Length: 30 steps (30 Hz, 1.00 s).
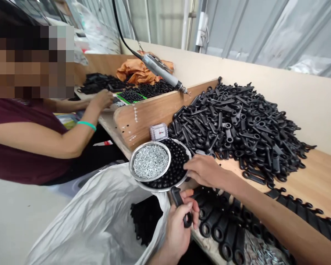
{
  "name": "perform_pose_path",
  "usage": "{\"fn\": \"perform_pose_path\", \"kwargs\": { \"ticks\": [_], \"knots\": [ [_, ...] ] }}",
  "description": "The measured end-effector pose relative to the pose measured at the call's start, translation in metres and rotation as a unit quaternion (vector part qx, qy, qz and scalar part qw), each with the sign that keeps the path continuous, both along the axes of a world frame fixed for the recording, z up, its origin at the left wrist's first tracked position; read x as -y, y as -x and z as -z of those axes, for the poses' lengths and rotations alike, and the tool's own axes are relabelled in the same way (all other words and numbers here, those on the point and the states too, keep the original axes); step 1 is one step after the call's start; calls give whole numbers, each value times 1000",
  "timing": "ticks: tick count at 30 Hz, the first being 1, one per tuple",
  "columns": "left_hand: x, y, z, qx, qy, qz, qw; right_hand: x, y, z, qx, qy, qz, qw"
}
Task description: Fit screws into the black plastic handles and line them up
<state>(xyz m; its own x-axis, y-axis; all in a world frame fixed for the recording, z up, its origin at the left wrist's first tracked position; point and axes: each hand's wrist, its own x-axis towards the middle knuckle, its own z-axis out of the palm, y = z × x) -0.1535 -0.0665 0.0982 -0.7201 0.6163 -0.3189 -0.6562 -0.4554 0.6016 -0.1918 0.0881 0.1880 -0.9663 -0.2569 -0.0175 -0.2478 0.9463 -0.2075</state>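
My left hand [179, 228] is closed around a black plastic handle [177, 197] with a ring at its lower end, held above the edge of a white sack [99, 217]. Just above it, my right hand [202, 171] reaches to the right side of a metal bowl [154, 189] of small black balls [179, 162]. Its fingers are bent together at the balls, and whatever they pinch is hidden. A smaller metal dish of silver screws [150, 162] rests on the left of that bowl.
A large heap of black handles [237, 121] covers the bench beyond. More handles stand in rows [231, 235] near loose screws [262, 250]. An electric screwdriver [165, 73] hangs overhead. Behind a wooden divider [143, 117], a co-worker's arm [79, 136] is at the left.
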Motion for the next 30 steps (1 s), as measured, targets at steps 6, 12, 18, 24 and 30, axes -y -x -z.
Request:
{"fn": "perform_pose_path", "kwargs": {
  "ticks": [6,12,18,24,30],
  "knots": [
    [26,7,-6,-27,33,-34,999,33,66,33,55,-155,67,984],
    [38,4,-13,-64,27,-12,998,32,73,37,70,-113,84,988],
    [37,-3,-7,-88,54,11,995,16,51,24,8,7,128,992],
    [15,-15,-13,-166,89,58,980,13,-45,5,-23,348,157,924],
    [-24,-47,-21,-307,88,154,935,3,-158,10,-90,643,216,729]
  ]
}}
